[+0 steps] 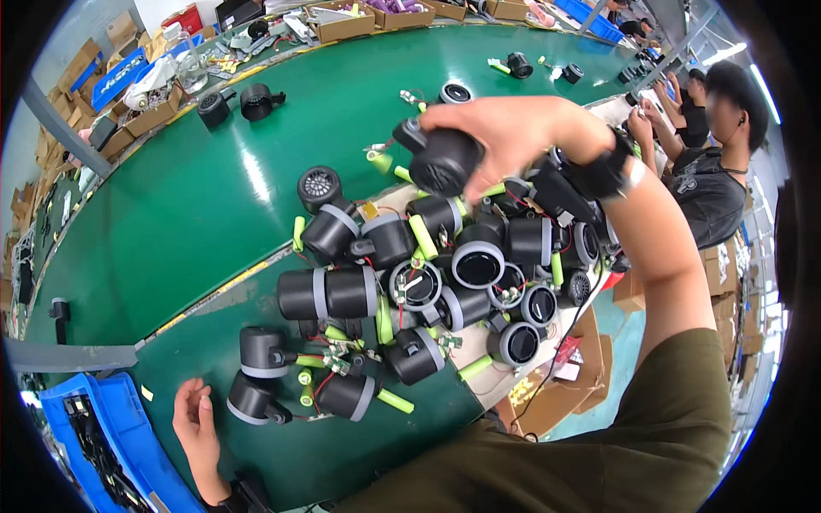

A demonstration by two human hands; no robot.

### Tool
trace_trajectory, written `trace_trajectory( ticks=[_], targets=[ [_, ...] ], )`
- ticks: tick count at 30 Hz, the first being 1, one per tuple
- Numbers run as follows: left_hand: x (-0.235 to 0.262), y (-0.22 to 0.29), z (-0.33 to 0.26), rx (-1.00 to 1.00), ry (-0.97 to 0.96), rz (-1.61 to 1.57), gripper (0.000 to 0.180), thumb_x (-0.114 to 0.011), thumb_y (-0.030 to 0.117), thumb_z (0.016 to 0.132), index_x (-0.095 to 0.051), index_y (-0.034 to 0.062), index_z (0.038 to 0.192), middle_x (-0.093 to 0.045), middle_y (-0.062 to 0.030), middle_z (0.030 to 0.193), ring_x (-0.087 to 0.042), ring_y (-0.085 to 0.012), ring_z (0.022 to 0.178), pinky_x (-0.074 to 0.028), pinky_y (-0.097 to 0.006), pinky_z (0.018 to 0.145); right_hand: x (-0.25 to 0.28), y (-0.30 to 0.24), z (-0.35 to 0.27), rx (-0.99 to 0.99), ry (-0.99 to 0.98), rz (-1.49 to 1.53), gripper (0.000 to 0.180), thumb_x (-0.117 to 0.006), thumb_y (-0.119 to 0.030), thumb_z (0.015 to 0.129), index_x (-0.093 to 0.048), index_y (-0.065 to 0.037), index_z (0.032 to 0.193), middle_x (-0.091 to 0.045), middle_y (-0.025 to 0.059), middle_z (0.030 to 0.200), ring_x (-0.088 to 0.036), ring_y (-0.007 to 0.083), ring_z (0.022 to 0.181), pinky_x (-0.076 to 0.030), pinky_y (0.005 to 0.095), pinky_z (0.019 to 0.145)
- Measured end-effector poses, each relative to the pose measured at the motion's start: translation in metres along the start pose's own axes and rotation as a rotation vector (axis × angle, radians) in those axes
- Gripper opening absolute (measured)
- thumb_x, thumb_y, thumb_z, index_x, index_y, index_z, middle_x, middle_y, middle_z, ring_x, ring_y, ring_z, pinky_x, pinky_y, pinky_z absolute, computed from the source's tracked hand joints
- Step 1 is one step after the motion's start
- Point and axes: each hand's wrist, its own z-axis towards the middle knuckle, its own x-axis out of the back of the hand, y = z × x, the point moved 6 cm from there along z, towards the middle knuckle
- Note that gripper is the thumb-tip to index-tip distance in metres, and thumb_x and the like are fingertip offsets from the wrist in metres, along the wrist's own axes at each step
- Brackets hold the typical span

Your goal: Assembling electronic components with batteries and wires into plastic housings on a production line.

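We look down on a green bench (197, 205) heaped with black cylindrical housings (428, 282) trailing red wires and green batteries. Our right hand (505, 128) is closed from above around one black housing (440, 161), lifted just over the far edge of the heap, its long axis tilting down towards our left. Our left hand (197, 423) rests flat and empty on the bench, well apart, just beside two nearer housings (256, 376). A blue bin (77, 427) sits at lower left; brown cardboard boxes (342, 21) line the far bench edge.
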Motion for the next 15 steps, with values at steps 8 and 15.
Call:
trace_trajectory(
  ticks=[8,15],
  targets=[
    [-0.007,0.005,-0.005,-0.033,-0.041,0.004,0.027,-0.050,0.005,0.090,-0.050,-0.0049,0.115,-0.058,-0.0136,0.108,-0.056,-0.0189,0.100,-0.042,-0.029,0.089,-0.090,-0.070,-0.059,0.237,-0.091,-0.250,0.070,-0.079,-0.021,0.057,-0.046,-0.002,0.115,-0.055,0.0150,0.106,-0.054,0.0349,0.100,-0.044,0.0426,0.084],
    [0.007,-0.003,-0.019,0.002,-0.004,-0.048,0.027,-0.051,0.007,0.090,-0.050,-0.0049,0.114,-0.058,-0.0124,0.107,-0.057,-0.0178,0.098,-0.042,-0.028,0.088,-0.008,-0.004,-0.030,-0.083,0.011,0.116,0.045,-0.071,-0.028,0.076,-0.055,-0.002,0.109,-0.062,0.0143,0.092,-0.061,0.0285,0.087,-0.049,0.0359,0.076]
  ],
)
